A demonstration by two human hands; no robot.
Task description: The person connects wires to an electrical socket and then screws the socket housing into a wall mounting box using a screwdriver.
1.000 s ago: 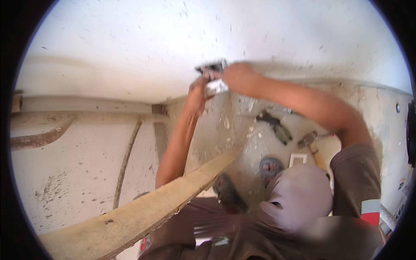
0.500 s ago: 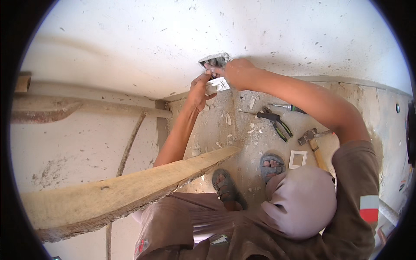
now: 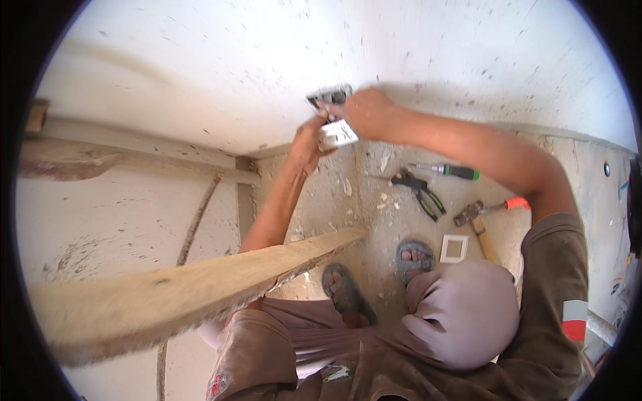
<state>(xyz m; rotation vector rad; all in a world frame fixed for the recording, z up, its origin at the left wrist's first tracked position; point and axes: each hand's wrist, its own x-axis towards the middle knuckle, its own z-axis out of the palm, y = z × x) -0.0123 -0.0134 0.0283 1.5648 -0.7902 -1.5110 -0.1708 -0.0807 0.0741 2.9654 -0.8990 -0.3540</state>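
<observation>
My left hand (image 3: pixel 309 145) is closed on a white electrical socket (image 3: pixel 340 135), held just below a rough hole (image 3: pixel 321 97) in the white wall. The socket's round recess is blurred. My right hand (image 3: pixel 372 113) is curled beside it at the hole's right edge, its back to the view. Its fingertips reach in behind the socket by the hole. What they grip, perhaps wiring, is hidden. Inside the hole there is dark, broken material.
A wooden plank (image 3: pixel 200 281) slants across the left over my left arm. On the floor lie pliers (image 3: pixel 420 190), a green-and-black screwdriver (image 3: pixel 455 171), a hammer (image 3: pixel 479 227), an orange-handled tool (image 3: pixel 515 203) and a white square frame (image 3: pixel 455 248). Plaster chips are scattered about.
Both hands stay at the hole with the socket. The view has shifted slightly, and my right forearm uncovers more of the screwdriver and the orange handle.
</observation>
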